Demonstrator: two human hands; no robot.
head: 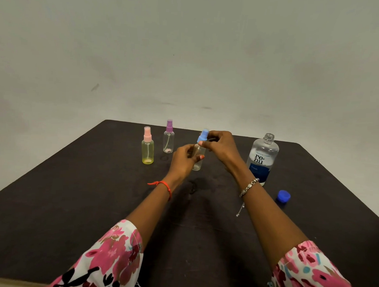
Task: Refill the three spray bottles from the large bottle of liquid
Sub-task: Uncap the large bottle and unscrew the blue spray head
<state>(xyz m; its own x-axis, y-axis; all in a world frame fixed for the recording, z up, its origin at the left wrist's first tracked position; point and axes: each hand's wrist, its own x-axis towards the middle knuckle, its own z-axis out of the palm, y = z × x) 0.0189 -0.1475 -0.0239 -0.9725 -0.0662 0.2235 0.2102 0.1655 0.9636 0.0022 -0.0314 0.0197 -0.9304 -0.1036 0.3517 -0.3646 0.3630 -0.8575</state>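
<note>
Two grips: left hand (183, 159) round bottle (197, 165), right hand (220, 144) (seemingly) on cap (203, 136).

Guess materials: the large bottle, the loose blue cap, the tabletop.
large bottle: probably clear plastic with a glossy finish; the wall is see-through and the neck has a moulded thread. Glass can't be ruled out.
blue cap: opaque plastic by its look, with a slight sheen.
table: dark matte top with faint smudges; laminate or painted board, can't tell which.

At the right of the frame, the large bottle (262, 158) beside my arm carries "re-nu" in dark letters on its clear front, with "fresh" on the blue band below; the small line above is too tiny to read.
</note>
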